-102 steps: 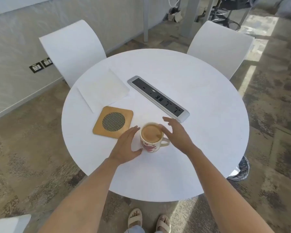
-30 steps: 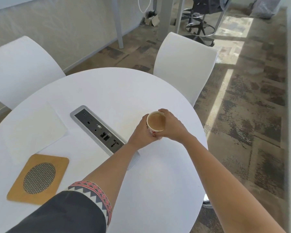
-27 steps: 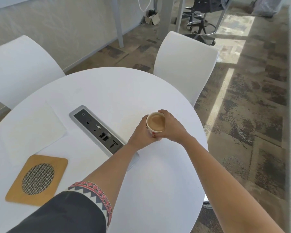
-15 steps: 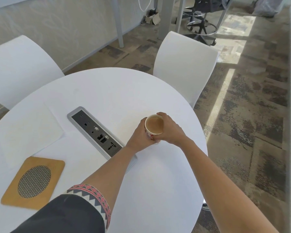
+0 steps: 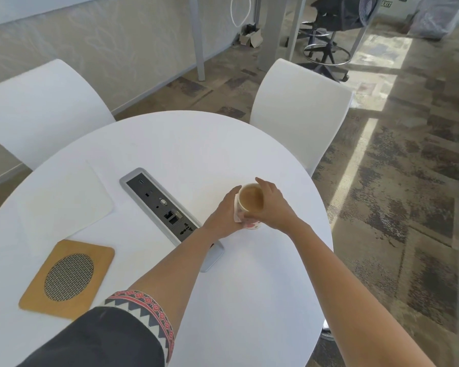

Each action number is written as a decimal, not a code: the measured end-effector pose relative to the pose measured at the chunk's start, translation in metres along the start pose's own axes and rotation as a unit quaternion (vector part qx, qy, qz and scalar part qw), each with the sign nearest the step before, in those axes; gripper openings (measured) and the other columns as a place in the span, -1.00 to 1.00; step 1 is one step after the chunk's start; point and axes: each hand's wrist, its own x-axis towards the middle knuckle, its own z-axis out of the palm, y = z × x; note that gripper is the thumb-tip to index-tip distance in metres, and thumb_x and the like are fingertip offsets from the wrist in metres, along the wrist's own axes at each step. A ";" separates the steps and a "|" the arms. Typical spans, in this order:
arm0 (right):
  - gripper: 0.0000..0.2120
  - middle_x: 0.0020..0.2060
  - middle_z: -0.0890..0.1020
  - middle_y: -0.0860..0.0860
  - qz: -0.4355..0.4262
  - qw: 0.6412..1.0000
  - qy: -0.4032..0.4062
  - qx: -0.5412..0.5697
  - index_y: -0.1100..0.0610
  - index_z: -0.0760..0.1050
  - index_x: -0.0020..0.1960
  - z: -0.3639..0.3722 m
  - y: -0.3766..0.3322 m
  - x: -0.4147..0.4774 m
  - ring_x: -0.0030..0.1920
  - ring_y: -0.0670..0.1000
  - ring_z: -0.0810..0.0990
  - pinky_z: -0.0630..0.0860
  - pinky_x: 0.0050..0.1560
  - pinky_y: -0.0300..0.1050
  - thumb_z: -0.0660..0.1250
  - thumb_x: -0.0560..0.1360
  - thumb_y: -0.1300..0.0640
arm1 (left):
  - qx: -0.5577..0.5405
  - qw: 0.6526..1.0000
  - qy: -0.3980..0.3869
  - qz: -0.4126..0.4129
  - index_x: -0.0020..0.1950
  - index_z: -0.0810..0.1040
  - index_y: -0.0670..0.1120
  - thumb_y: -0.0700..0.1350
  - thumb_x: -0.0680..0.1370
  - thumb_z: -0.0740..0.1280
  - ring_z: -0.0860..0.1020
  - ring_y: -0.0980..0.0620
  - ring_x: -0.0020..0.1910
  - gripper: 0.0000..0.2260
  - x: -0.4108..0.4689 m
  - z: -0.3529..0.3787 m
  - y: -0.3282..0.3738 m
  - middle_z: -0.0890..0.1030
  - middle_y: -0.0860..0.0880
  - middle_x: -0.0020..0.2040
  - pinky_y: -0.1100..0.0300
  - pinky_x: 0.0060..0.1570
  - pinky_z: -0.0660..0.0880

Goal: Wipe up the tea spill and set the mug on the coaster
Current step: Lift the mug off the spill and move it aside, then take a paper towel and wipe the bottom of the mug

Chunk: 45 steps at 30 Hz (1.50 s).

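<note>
A white mug [image 5: 250, 201] with red flowers, full of milky tea, stands on the round white table [image 5: 170, 144] near its right edge. My left hand [image 5: 224, 217] wraps its left side and my right hand [image 5: 272, 205] wraps its right side; the handle is hidden. The wooden coaster [image 5: 68, 278] with a round mesh centre lies at the near left, far from the mug. A white cloth [image 5: 64, 197] lies flat behind the coaster. No spill shows on the table.
A grey power socket strip [image 5: 162, 207] runs diagonally between the cloth and the mug. Two white chairs stand at the far side, one at the left [image 5: 40, 112], one at the right [image 5: 300, 112]. An office chair [image 5: 331, 27] stands on the carpet beyond.
Since 3.4 s ago both hands closed on the mug and carried it from beside the coaster to the right of the socket strip. In the last second it lowered slightly.
</note>
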 end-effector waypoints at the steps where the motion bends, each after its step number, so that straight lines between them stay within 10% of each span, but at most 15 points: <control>1: -0.14 0.41 0.28 -0.03 -0.022 0.999 0.030 -0.015 0.02 0.14 0.47 0.001 -0.006 -0.001 0.41 0.02 0.24 0.31 0.34 0.03 0.49 0.31 -0.14 | 0.040 0.999 0.005 -0.010 0.45 0.16 0.01 -0.15 0.40 0.46 0.31 0.02 0.40 -0.29 -0.003 -0.005 -0.003 0.30 0.01 0.44 0.18 0.33 0.27; 6: -0.65 0.18 0.52 -0.04 -0.122 0.973 0.193 -0.021 0.04 0.46 0.21 0.009 -0.053 0.008 0.24 0.02 0.40 0.38 0.20 -0.12 0.33 0.49 -0.10 | 0.107 0.987 0.118 0.005 0.34 0.37 0.00 -0.31 0.52 0.22 0.41 0.08 0.27 -0.58 -0.032 -0.045 -0.012 0.43 0.04 0.32 0.31 0.24 0.27; 12: -0.83 -0.02 0.55 -0.05 -0.188 0.974 0.129 -0.010 0.04 0.52 0.06 0.048 -0.113 0.028 0.06 -0.02 0.46 0.30 0.02 -0.26 0.30 0.53 -0.01 | 0.068 0.954 0.287 -0.055 0.15 0.51 -0.07 -0.31 0.54 0.15 0.52 0.04 0.00 -0.72 -0.067 -0.118 -0.031 0.54 -0.01 0.10 0.15 0.08 0.48; 31: -0.47 0.26 0.43 0.11 -0.064 0.996 -0.046 0.033 0.14 0.29 0.39 0.265 -0.254 0.105 0.30 0.10 0.35 0.35 0.24 -0.05 0.37 0.49 0.04 | 0.142 0.842 0.423 -0.303 0.28 0.39 -0.18 -0.25 0.52 0.26 0.34 -0.16 0.29 -0.68 -0.156 -0.327 -0.180 0.38 -0.18 0.31 -0.05 0.19 0.35; 45: -0.72 0.06 0.58 0.13 -0.041 0.998 0.001 0.053 0.19 0.46 0.25 0.295 -0.254 0.118 -0.07 0.01 0.49 0.28 -0.18 -0.32 0.22 0.55 0.27 | -0.167 0.767 0.497 -0.370 0.39 0.33 -0.20 -0.22 0.55 0.23 0.43 -0.19 0.29 -0.61 -0.138 -0.350 -0.198 0.45 -0.20 0.33 -0.02 0.26 0.37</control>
